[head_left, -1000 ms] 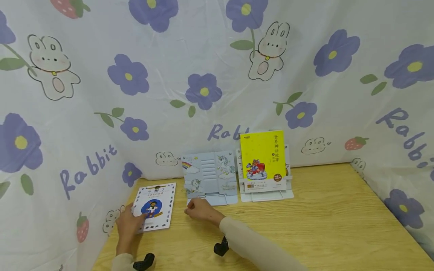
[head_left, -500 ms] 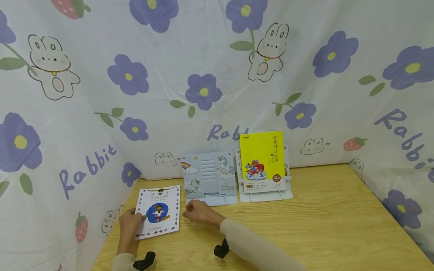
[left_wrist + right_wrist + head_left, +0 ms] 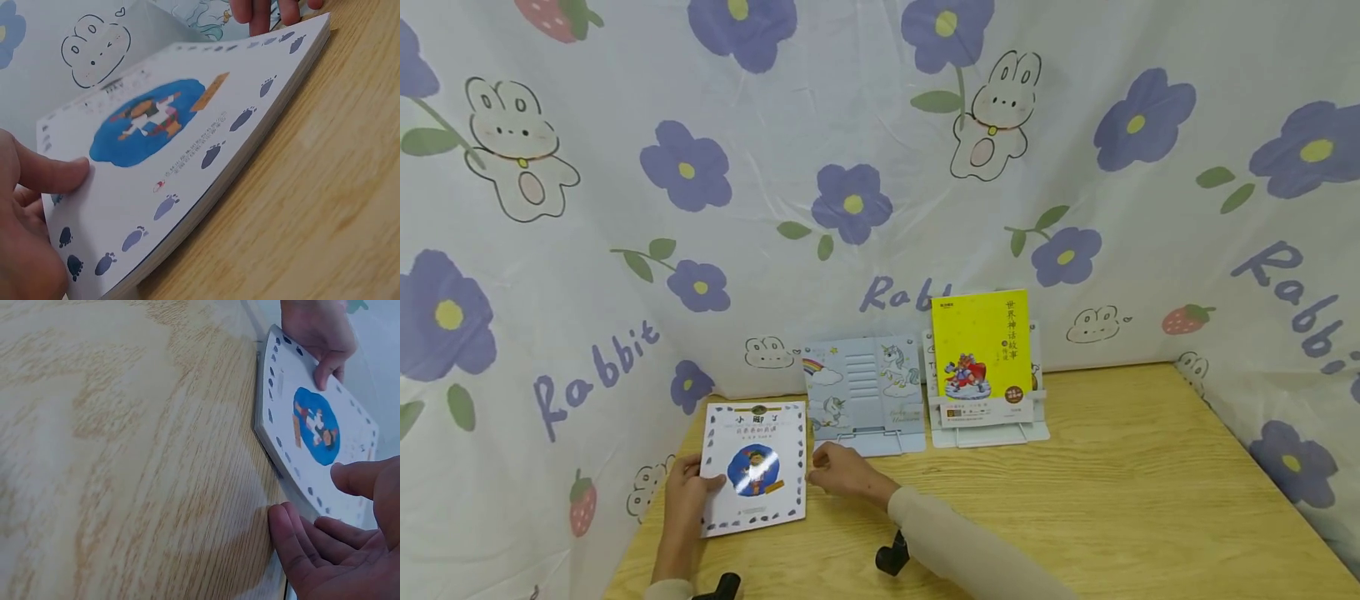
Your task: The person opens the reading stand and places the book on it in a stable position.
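My left hand grips a white book by its left edge, the thumb on the cover and the fingers underneath. The cover has a blue round picture and a border of small footprints. In the left wrist view the book is tilted, its left side raised off the table. My right hand is at the book's right edge. Seen from the right wrist, this hand has its fingers extended beside the edge, with the thumb apart from them and overlapping the cover.
Behind my right hand stands a pale blue unicorn book stand. To its right, a white book stand holds a yellow book. A patterned cloth hangs behind and beside the wooden table.
The white book has shifted right and a little toward me, bringing its right edge up to my right hand. My left hand travels slightly with it; the right hand has hardly moved.
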`<state>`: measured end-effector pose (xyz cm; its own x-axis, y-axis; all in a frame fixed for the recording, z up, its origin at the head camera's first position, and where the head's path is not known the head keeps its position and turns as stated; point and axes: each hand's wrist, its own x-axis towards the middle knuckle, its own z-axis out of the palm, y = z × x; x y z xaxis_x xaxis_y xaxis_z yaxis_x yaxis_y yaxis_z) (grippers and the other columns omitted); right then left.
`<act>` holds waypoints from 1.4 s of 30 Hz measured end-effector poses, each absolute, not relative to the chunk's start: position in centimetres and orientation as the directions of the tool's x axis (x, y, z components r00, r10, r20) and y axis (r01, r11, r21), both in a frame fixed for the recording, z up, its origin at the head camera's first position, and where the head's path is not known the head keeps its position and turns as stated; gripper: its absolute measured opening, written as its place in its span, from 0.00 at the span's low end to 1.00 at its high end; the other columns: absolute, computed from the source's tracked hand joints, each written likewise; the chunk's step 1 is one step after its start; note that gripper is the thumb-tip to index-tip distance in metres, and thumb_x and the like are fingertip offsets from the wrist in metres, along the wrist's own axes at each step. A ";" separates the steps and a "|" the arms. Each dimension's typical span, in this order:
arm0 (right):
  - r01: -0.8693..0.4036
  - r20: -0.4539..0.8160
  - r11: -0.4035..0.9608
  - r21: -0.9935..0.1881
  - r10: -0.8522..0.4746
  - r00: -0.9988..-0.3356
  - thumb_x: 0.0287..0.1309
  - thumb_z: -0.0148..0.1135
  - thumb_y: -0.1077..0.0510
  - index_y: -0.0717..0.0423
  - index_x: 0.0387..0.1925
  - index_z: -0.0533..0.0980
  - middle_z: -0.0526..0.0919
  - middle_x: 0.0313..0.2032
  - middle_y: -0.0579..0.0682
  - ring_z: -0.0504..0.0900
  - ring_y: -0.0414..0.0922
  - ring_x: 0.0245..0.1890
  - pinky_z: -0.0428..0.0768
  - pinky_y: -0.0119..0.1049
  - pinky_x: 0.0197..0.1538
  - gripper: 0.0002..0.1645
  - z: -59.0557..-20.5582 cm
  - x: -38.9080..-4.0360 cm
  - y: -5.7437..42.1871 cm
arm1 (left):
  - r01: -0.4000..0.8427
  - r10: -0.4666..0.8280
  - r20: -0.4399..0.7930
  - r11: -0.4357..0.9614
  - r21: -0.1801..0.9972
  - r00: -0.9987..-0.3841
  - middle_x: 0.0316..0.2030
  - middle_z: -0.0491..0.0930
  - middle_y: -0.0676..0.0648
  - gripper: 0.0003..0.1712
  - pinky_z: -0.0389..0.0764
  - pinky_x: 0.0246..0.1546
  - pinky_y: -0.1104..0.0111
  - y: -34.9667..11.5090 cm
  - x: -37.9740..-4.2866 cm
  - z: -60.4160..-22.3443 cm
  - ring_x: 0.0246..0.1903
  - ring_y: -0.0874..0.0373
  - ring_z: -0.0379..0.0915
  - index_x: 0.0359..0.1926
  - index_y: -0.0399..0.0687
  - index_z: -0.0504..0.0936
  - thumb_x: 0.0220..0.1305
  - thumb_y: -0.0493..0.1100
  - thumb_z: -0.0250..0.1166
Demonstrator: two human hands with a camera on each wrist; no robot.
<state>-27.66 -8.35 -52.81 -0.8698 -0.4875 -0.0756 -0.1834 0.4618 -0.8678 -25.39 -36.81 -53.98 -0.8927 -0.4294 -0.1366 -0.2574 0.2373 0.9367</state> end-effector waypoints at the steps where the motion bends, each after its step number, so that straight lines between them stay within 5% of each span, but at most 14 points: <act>1: -0.180 -0.071 0.446 -0.877 -0.491 -0.868 0.72 0.66 0.52 0.65 0.65 0.75 0.84 0.61 0.61 0.85 0.54 0.59 0.85 0.44 0.60 0.28 -52.9 -27.6 -8.4 | -0.253 -0.426 -0.137 0.228 0.940 -0.894 0.75 0.67 0.32 0.41 0.71 0.41 0.80 -36.8 -25.3 -53.9 0.61 0.47 0.70 0.80 0.37 0.57 0.69 0.29 0.61; 11: -0.054 -0.096 0.246 -0.968 -0.556 -0.826 0.74 0.64 0.57 0.65 0.76 0.62 0.86 0.59 0.64 0.90 0.59 0.49 0.89 0.48 0.49 0.36 -53.4 -27.3 -8.7 | -0.196 -0.450 -0.116 0.136 0.971 -0.886 0.74 0.70 0.38 0.37 0.79 0.42 0.81 -37.0 -24.0 -54.1 0.47 0.73 0.75 0.74 0.43 0.64 0.67 0.27 0.64; 15: -0.065 -0.065 0.200 -0.978 -0.582 -0.811 0.74 0.64 0.59 0.64 0.71 0.67 0.87 0.55 0.62 0.90 0.59 0.48 0.90 0.48 0.47 0.31 -53.4 -27.2 -9.2 | -0.147 -0.462 -0.105 0.055 0.988 -0.881 0.64 0.77 0.50 0.33 0.84 0.43 0.77 -37.0 -23.4 -54.0 0.46 0.73 0.80 0.67 0.50 0.69 0.65 0.26 0.65; 20: -0.203 0.035 0.257 -0.945 -0.537 -0.843 0.74 0.65 0.59 0.60 0.58 0.78 0.86 0.45 0.53 0.85 0.42 0.40 0.84 0.33 0.43 0.16 -53.5 -27.1 -9.5 | -0.050 -0.452 -0.044 0.000 0.999 -0.891 0.50 0.80 0.64 0.32 0.86 0.42 0.75 -36.7 -22.8 -53.4 0.45 0.71 0.83 0.64 0.50 0.70 0.65 0.23 0.65; 23: -0.245 0.083 0.262 -0.933 -0.509 -0.857 0.75 0.64 0.60 0.60 0.53 0.79 0.86 0.42 0.51 0.82 0.38 0.38 0.84 0.29 0.43 0.10 -53.2 -27.2 -9.4 | -0.007 -0.458 -0.006 0.002 1.000 -0.889 0.51 0.80 0.61 0.31 0.86 0.42 0.76 -36.3 -22.7 -52.8 0.46 0.70 0.82 0.65 0.48 0.70 0.66 0.23 0.64; 30: -0.247 0.140 0.164 -0.955 -0.485 -0.863 0.75 0.62 0.63 0.68 0.57 0.78 0.87 0.44 0.60 0.88 0.57 0.45 0.90 0.54 0.49 0.15 -51.3 -27.7 -7.8 | 0.088 -0.443 0.102 0.052 0.995 -0.891 0.52 0.82 0.60 0.30 0.86 0.43 0.79 -34.4 -22.9 -51.1 0.46 0.73 0.84 0.69 0.40 0.70 0.69 0.25 0.67; 42: -0.361 0.249 0.220 -0.906 -0.414 -0.876 0.74 0.64 0.63 0.67 0.56 0.79 0.88 0.44 0.61 0.89 0.54 0.43 0.91 0.49 0.45 0.14 -49.4 -29.3 -3.2 | 0.205 -0.370 0.263 0.189 0.960 -0.891 0.49 0.82 0.60 0.31 0.84 0.43 0.81 -30.2 -24.8 -48.6 0.48 0.71 0.82 0.67 0.34 0.73 0.65 0.23 0.69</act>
<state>-29.34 -3.22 -49.39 -0.8755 -0.4143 0.2486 -0.3612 0.2196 -0.9063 -24.78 -30.18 -48.62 -0.8912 -0.3699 0.2626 0.2046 0.1891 0.9604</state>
